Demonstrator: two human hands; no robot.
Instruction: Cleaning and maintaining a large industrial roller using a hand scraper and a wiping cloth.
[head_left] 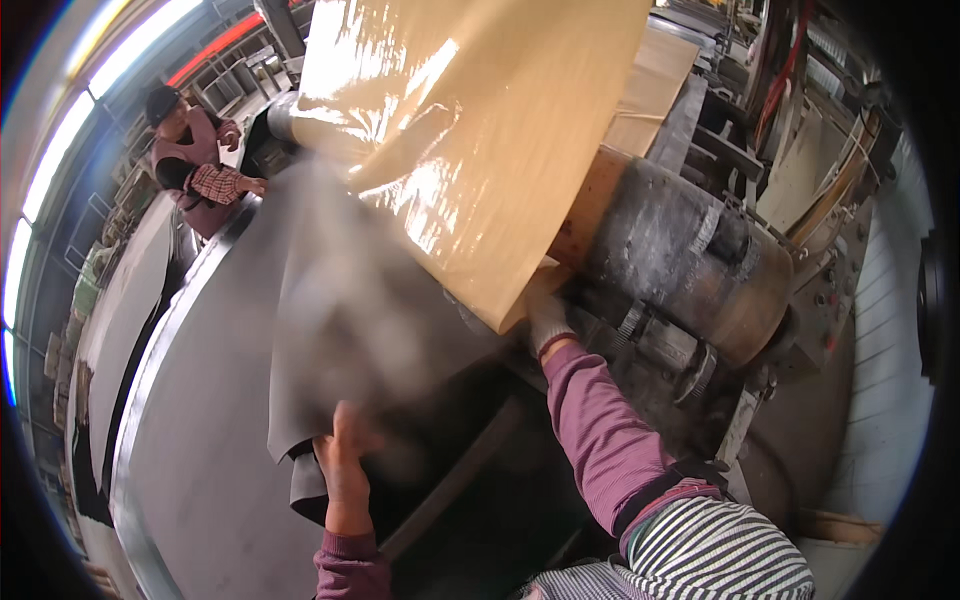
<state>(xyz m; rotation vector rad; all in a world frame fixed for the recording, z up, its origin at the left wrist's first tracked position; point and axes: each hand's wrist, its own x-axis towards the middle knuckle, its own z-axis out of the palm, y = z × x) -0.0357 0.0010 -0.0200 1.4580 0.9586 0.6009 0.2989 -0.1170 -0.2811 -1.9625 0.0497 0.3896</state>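
Just left of the metal roller [690, 255] hangs glossy amber film [490, 170], the right hand [546, 318] at its lower corner, grip hidden. Farther left of the roller, the left hand [346, 468] is at a dark grey sheet's [300, 390] edge, fingers blurred; whether pinching, I cannot tell.

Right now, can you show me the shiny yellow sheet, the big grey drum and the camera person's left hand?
Shiny yellow sheet [490, 140], head view: middle of its glossy face.
Grey drum [675, 250], head view: its curved side.
Left hand [346, 470], head view: middle of the hand.

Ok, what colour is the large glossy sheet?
The large glossy sheet is yellowish tan, shown in the head view.
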